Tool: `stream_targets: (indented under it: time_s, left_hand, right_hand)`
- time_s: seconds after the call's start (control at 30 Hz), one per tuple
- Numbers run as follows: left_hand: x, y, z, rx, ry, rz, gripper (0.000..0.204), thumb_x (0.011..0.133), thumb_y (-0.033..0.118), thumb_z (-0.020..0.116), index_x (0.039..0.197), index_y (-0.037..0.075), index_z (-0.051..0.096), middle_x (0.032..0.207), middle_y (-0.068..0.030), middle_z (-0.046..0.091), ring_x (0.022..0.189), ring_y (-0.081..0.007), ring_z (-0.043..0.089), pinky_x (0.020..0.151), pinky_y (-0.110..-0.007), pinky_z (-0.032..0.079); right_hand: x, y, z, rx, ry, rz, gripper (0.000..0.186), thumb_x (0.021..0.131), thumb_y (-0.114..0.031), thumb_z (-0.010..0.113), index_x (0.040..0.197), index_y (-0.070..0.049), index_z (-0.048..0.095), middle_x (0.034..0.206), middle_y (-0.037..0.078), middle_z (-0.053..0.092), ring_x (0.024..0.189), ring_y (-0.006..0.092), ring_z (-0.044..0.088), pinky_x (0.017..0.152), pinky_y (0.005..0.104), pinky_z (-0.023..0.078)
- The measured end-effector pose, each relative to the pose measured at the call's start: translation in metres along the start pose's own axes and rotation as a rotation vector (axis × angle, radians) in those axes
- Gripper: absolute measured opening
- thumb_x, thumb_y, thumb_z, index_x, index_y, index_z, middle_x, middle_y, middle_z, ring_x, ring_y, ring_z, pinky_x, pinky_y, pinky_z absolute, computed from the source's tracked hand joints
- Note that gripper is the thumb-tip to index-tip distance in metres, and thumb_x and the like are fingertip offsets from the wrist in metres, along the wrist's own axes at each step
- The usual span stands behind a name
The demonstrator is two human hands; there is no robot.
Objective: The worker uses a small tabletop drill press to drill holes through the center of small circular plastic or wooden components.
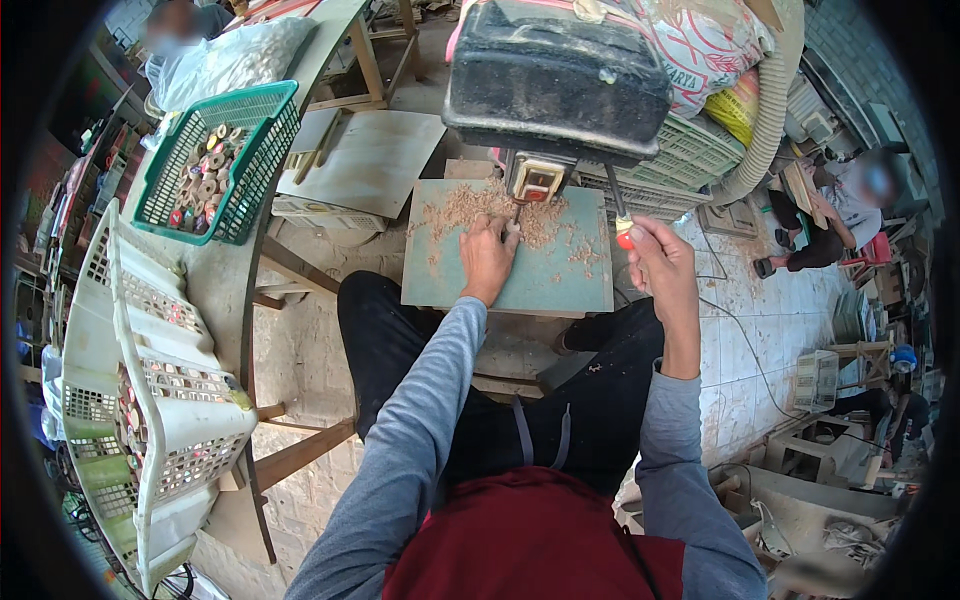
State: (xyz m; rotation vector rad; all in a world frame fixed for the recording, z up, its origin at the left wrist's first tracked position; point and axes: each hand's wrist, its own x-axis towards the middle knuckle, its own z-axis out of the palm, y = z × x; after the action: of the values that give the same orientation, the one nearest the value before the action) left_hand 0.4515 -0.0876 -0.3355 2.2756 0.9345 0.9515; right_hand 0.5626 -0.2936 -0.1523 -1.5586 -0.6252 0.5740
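In front of me stands a dark, dusty drill press [555, 85], with a red switch on its front. Below its head lies a flat greenish board [450, 285] strewn with wood shavings [545, 225]. My left hand [486, 258] rests on the board right at the drill bit, fingers pinched together; what they hold is too small and covered to make out. On the right, my right hand [660, 262] grips the red and yellow knob [626, 233] at the end of the press's feed lever [613, 190].
At left, a green basket [262, 130] of small round wooden pieces stands on a bench [235, 285], near a tilted white crate [190, 430]. A grey hose [775, 125] curves past sacks [700, 50] at right. A seated person [850, 200] works farther right; cables cross the tiles.
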Motion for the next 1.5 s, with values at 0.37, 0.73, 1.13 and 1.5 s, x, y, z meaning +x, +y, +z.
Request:
stream_targets:
  time_s: [0.37, 0.73, 1.13, 1.5]
  left_hand:
    - [0.0, 0.001, -0.004, -0.013, -0.063, -0.033, 0.034, 0.081, 0.025, 0.077, 0.11, 0.007, 0.074, 0.099, -0.0101, 0.066, 0.091, -0.0296, 0.063, 0.081, -0.041, 0.042]
    - [0.001, 0.004, -0.007, 0.011, -0.059, -0.015, 0.033, 0.08, 0.026, 0.078, 0.104, 0.004, 0.074, 0.095, -0.0117, 0.065, 0.091, -0.0303, 0.062, 0.08, -0.042, 0.042]
    - [0.001, 0.001, -0.005, 0.015, -0.115, -0.055, 0.034, 0.08, 0.024, 0.078, 0.108, 0.005, 0.073, 0.104, -0.0118, 0.065, 0.099, -0.0292, 0.062, 0.087, -0.042, 0.042]
    - [0.002, 0.001, -0.007, -0.005, -0.109, -0.058, 0.032, 0.08, 0.023, 0.078, 0.105, 0.004, 0.073, 0.102, -0.0117, 0.066, 0.098, -0.0296, 0.062, 0.085, -0.043, 0.042]
  right_hand:
    - [0.037, 0.049, 0.003, -0.409, 0.018, -0.081, 0.041, 0.093, -0.027, 0.071, 0.123, 0.001, 0.066, 0.079, 0.004, 0.068, 0.065, 0.007, 0.055, 0.062, 0.0261, 0.047]
    - [0.089, 0.071, 0.002, -0.557, 0.057, -0.083, 0.051, 0.089, -0.032, 0.071, 0.127, 0.002, 0.064, 0.107, 0.023, 0.072, 0.09, 0.024, 0.07, 0.084, 0.0327, 0.052]
    - [0.1, 0.063, 0.006, -0.584, 0.042, -0.027, 0.051, 0.089, -0.031, 0.069, 0.13, -0.001, 0.063, 0.099, 0.022, 0.073, 0.085, 0.0241, 0.07, 0.078, 0.0327, 0.051]
    - [0.127, 0.076, 0.014, -0.733, 0.172, -0.161, 0.04, 0.091, -0.028, 0.065, 0.125, -0.008, 0.067, 0.103, 0.023, 0.071, 0.092, 0.0413, 0.068, 0.08, 0.044, 0.052]
